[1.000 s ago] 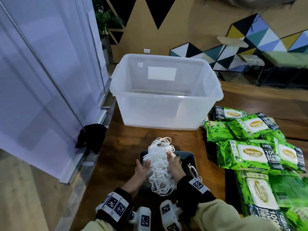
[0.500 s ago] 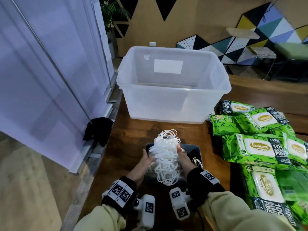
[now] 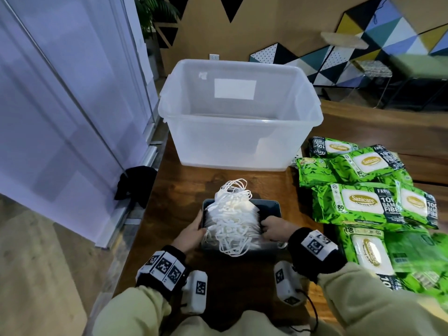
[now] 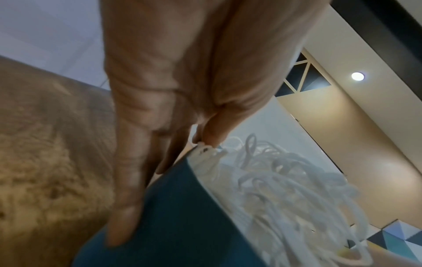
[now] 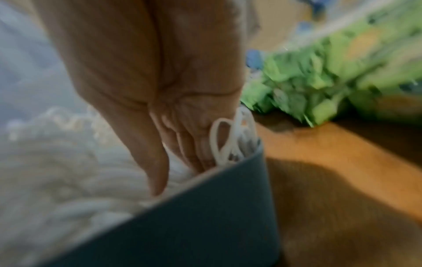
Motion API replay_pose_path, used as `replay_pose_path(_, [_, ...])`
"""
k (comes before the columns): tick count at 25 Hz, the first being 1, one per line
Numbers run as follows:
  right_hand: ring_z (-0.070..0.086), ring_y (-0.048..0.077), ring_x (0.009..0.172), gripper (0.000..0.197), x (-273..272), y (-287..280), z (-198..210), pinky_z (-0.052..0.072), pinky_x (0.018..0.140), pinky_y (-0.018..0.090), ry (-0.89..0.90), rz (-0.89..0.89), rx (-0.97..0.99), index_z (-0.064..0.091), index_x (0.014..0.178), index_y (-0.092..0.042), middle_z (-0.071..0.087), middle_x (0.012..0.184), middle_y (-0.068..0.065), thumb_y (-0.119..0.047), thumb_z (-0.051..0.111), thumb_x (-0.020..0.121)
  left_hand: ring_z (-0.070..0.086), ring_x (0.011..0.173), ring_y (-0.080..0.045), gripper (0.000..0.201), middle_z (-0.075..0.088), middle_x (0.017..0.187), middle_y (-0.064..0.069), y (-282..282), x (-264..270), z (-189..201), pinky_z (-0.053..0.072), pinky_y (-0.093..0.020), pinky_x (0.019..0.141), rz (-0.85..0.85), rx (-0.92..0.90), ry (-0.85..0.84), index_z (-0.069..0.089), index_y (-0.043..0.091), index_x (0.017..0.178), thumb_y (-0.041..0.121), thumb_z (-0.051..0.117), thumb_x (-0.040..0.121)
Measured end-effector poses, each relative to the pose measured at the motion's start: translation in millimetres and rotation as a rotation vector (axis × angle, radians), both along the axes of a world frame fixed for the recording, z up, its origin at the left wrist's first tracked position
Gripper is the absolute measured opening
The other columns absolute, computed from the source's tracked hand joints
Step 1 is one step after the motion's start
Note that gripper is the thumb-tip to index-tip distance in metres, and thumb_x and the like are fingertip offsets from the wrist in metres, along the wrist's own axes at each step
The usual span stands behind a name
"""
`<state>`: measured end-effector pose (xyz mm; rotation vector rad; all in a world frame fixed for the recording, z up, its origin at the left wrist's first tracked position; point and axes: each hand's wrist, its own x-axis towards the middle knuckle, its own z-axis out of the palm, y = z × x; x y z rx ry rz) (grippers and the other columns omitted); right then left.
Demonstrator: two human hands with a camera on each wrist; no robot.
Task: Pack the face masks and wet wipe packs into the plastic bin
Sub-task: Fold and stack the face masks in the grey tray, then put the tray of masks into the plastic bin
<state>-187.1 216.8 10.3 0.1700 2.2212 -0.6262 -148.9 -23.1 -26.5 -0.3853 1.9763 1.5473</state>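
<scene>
Having dropped from the stack's flanks since a second ago, now gripping the dark tray point(image 3: 275, 205) by its side walls: left hand point(image 3: 194, 232) thumb inside, fingers outside; right hand point(image 3: 275, 228) fingers curled in. Holding face masks point(image 3: 231, 215) heaped inside, just before the plastic bin point(image 3: 240, 112). Probably needing lifting forward over the bin's rim. Lying right of the tray on the wooden table point(image 3: 189, 187), wet wipe packs point(image 3: 358, 204); standing behind the bin, a geometric wall.

From the upper centre of the frame the left hand point(image 4: 173, 86) reaches down, its fingers point(image 4: 128, 189) lying along the outer wall of a dark teal box point(image 4: 173, 216); a tangled stack of white face masks point(image 4: 285, 189) fills the lower right.
</scene>
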Motion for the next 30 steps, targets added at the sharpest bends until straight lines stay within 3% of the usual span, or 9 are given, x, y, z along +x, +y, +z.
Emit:
replay_pose_path(4, [0.057, 0.032, 0.110, 0.033, 2, -4, -1, 0.046, 0.090, 0.033, 0.263, 0.282, 0.198, 0.057, 0.113, 0.000, 0.057, 0.118, 0.017, -0.013, 0.062, 0.083, 0.047, 0.122, -0.026, 0.066, 0.034, 0.150, -0.003, 1, 4, 13, 0.052, -0.038, 0.084, 0.067, 0.041, 0.016, 0.013, 0.041, 0.148, 0.016, 0.048, 0.097])
replay_pose_path(8, [0.058, 0.031, 0.105, 0.016, 7, -5, 12, 0.046, 0.081, 0.034, 0.453, 0.511, 0.304, 0.061, 0.102, -0.009, 0.059, 0.113, 0.013, -0.011, 0.055, 0.088, 0.050, 0.120, -0.032, 0.056, 0.041, 0.145, -0.007, 3, 9, 15, 0.052, -0.043, 0.079, 0.142, 0.095, -0.055, 0.018, 0.038, 0.147, 0.019, 0.041, 0.100])
replay_pose_path(11, [0.059, 0.027, 0.101, 0.010, 13, -6, 11, 0.042, 0.074, 0.033, 0.504, 0.600, 0.307, 0.059, 0.088, -0.023, 0.062, 0.109, 0.007, -0.016, 0.051, 0.089, 0.052, 0.118, -0.029, 0.052, 0.043, 0.144, -0.006, 5, 10, 17, 0.053, -0.034, 0.066, 0.155, 0.046, -0.062, 0.018, 0.040, 0.147, 0.021, 0.036, 0.102])
replay_pose_path(13, [0.058, 0.025, 0.103, 0.016, 15, -6, 4, 0.045, 0.078, 0.033, 0.504, 0.595, 0.323, 0.062, 0.097, -0.020, 0.063, 0.110, 0.005, -0.017, 0.047, 0.091, 0.050, 0.122, -0.029, 0.056, 0.039, 0.147, -0.006, 9, 10, 19, 0.054, -0.025, 0.071, 0.090, -0.053, -0.031, 0.013, 0.040, 0.148, 0.021, 0.037, 0.101])
replay_pose_path(16, [0.055, 0.024, 0.107, 0.018, 16, -4, 3, 0.043, 0.082, 0.033, 0.470, 0.521, 0.294, 0.062, 0.103, -0.018, 0.061, 0.113, 0.004, -0.019, 0.050, 0.091, 0.044, 0.128, -0.027, 0.058, 0.037, 0.147, -0.006, 12, 11, 25, 0.049, -0.009, 0.062, 0.039, -0.164, 0.030, 0.009, 0.035, 0.150, 0.020, 0.037, 0.101])
replay_pose_path(18, [0.056, 0.022, 0.107, 0.017, 14, 3, 9, 0.044, 0.084, 0.030, 0.446, 0.489, 0.183, 0.066, 0.101, -0.019, 0.062, 0.111, 0.001, -0.019, 0.056, 0.088, 0.049, 0.123, -0.029, 0.057, 0.041, 0.145, -0.008, 9, 9, 23, 0.052, -0.014, 0.057, 0.044, -0.168, 0.035, 0.017, 0.035, 0.149, 0.019, 0.041, 0.100])
replay_pose_path(21, [0.068, 0.013, 0.078, 0.014, 12, 25, 19, 0.055, 0.079, 0.029, 0.589, 0.135, -0.107, 0.070, 0.087, -0.019, 0.070, 0.083, -0.003, -0.008, 0.061, 0.084, 0.053, 0.120, -0.029, 0.053, 0.046, 0.142, -0.012, 1, 2, 22, 0.054, -0.037, 0.086, 0.074, -0.173, 0.046, 0.030, 0.029, 0.146, 0.019, 0.049, 0.097])
replay_pose_path(25, [0.062, 0.006, 0.049, 0.022, 27, 43, 3, 0.056, 0.069, 0.040, 0.651, -0.431, -0.349, 0.062, 0.084, -0.015, 0.068, 0.070, -0.001, 0.005, 0.055, 0.084, 0.040, 0.133, -0.029, 0.058, 0.037, 0.149, -0.012, 3, -3, 28, 0.036, -0.033, 0.107, -0.038, -0.377, 0.137, 0.023, 0.025, 0.149, 0.021, 0.048, 0.096])
replay_pose_path(30, [0.061, 0.029, 0.095, 0.030, 41, 39, -15, 0.044, 0.083, 0.031, 0.589, -0.359, -0.126, 0.052, 0.119, -0.010, 0.065, 0.106, 0.016, -0.023, 0.055, 0.092, 0.035, 0.137, -0.031, 0.066, 0.032, 0.151, -0.016, 9, 1, 29, 0.029, -0.030, 0.109, -0.074, -0.416, 0.101, 0.005, 0.033, 0.150, 0.029, 0.046, 0.098])
